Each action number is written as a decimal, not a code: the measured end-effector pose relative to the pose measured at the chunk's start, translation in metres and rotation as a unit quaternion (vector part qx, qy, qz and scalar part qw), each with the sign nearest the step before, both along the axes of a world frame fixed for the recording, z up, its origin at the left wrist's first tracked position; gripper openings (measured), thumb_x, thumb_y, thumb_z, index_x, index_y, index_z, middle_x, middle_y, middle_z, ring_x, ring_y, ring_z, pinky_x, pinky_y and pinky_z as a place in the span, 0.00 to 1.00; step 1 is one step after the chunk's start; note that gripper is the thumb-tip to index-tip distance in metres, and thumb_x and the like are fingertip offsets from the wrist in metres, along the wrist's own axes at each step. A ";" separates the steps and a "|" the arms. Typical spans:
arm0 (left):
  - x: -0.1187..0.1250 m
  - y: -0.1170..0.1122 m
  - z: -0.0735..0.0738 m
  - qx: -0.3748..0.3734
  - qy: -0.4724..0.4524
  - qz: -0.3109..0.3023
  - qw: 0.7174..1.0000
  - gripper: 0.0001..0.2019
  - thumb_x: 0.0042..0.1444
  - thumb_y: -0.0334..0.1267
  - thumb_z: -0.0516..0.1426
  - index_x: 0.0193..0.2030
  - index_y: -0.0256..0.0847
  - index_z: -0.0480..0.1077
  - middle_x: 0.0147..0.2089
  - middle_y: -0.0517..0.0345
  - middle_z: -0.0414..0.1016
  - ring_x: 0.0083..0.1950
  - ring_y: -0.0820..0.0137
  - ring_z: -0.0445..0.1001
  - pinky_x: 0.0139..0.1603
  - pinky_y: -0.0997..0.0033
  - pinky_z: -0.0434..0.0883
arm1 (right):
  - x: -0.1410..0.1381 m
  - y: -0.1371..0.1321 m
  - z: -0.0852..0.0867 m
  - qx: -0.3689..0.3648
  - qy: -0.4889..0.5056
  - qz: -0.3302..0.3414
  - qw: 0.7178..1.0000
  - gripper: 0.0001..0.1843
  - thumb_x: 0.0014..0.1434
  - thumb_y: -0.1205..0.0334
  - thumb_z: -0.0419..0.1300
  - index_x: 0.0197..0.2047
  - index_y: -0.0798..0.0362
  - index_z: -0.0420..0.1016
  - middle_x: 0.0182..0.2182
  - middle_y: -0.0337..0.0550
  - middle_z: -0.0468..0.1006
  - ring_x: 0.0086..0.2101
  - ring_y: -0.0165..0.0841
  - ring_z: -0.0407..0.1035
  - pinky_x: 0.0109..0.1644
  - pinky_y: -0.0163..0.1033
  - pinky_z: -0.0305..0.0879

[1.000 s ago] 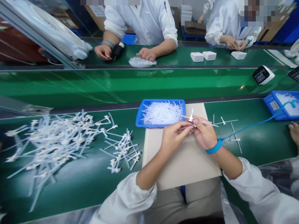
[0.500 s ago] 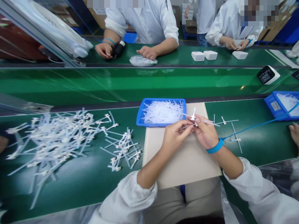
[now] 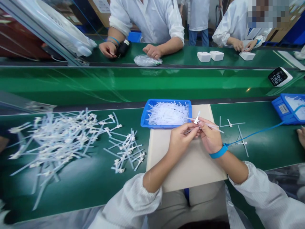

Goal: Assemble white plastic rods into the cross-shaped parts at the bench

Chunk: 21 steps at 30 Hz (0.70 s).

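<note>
My right hand (image 3: 211,137), a blue band round its wrist, is closed on a small white plastic connector (image 3: 196,120) with thin translucent tubes. One tube (image 3: 215,127) sticks out to the right past the fingers. My left hand (image 3: 181,137) is closed in a pinch, its fingertips against those of the right; the small piece between them is mostly hidden. Both hands are over a beige board (image 3: 183,165), just in front of a blue tray (image 3: 142,122) of short clear tubes (image 3: 166,114).
To the left lie a large pile of tubed connectors (image 3: 59,143) and a smaller one (image 3: 130,149). A few more pieces (image 3: 243,142) lie right, near a blue cord (image 3: 259,135) and another blue tray (image 3: 283,109). Across the green divider, co-workers handle white boxes (image 3: 204,56) and a plastic bag (image 3: 147,60).
My hands stay together on the same parts with only slight finger movement. The view has shifted a little. A person standing in the background has moved left.
</note>
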<state>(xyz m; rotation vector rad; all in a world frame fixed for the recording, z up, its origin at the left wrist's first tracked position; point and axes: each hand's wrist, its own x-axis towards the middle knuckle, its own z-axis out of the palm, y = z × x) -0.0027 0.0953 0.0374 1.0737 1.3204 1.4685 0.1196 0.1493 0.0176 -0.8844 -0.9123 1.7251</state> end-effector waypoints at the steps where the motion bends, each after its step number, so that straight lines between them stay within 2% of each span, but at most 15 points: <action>1: 0.001 0.000 -0.001 -0.002 0.000 0.004 1.000 0.08 0.61 0.42 0.66 0.38 0.39 0.80 0.34 0.55 0.85 0.34 0.66 0.85 0.39 0.69 0.83 | 0.000 -0.001 -0.001 0.003 -0.009 -0.001 1.000 0.25 0.50 0.46 0.80 0.47 0.51 0.88 0.43 0.48 0.90 0.38 0.40 0.81 0.36 0.42 0.77; 6: 0.000 0.001 -0.008 0.016 0.035 0.016 0.999 0.08 0.61 0.41 0.64 0.36 0.39 0.80 0.33 0.56 0.84 0.33 0.68 0.83 0.37 0.72 0.81 | -0.002 -0.003 -0.003 0.007 -0.018 0.002 1.000 0.25 0.52 0.44 0.79 0.47 0.51 0.88 0.41 0.48 0.90 0.39 0.43 0.82 0.37 0.45 0.78; 10: -0.005 0.003 -0.010 0.033 0.092 0.009 0.995 0.06 0.60 0.39 0.64 0.36 0.40 0.80 0.34 0.56 0.85 0.36 0.67 0.84 0.41 0.72 0.80 | -0.001 0.000 0.001 0.005 0.016 0.015 1.000 0.24 0.50 0.46 0.81 0.45 0.50 0.88 0.41 0.48 0.90 0.40 0.43 0.82 0.42 0.47 0.80; 14: -0.010 0.004 -0.010 0.034 0.072 -0.025 0.997 0.05 0.61 0.38 0.64 0.37 0.40 0.79 0.33 0.56 0.84 0.35 0.67 0.83 0.41 0.71 0.81 | 0.005 0.009 0.006 0.009 0.049 0.029 0.998 0.21 0.51 0.48 0.81 0.44 0.50 0.87 0.40 0.47 0.90 0.40 0.43 0.83 0.44 0.47 0.80; 18: -0.013 0.004 -0.008 0.027 0.059 -0.043 0.997 0.06 0.61 0.39 0.65 0.34 0.39 0.78 0.32 0.55 0.83 0.34 0.68 0.83 0.40 0.71 0.81 | 0.015 0.023 0.008 0.023 0.072 -0.004 0.997 0.19 0.54 0.49 0.80 0.44 0.49 0.86 0.41 0.45 0.89 0.47 0.42 0.83 0.48 0.45 0.80; 21: -0.013 0.004 -0.005 0.021 0.052 -0.039 0.998 0.07 0.60 0.39 0.65 0.34 0.39 0.78 0.30 0.56 0.81 0.33 0.69 0.81 0.39 0.72 0.80 | 0.022 0.034 0.008 0.027 0.083 -0.041 0.995 0.17 0.55 0.51 0.79 0.44 0.48 0.85 0.41 0.43 0.88 0.47 0.39 0.83 0.46 0.40 0.80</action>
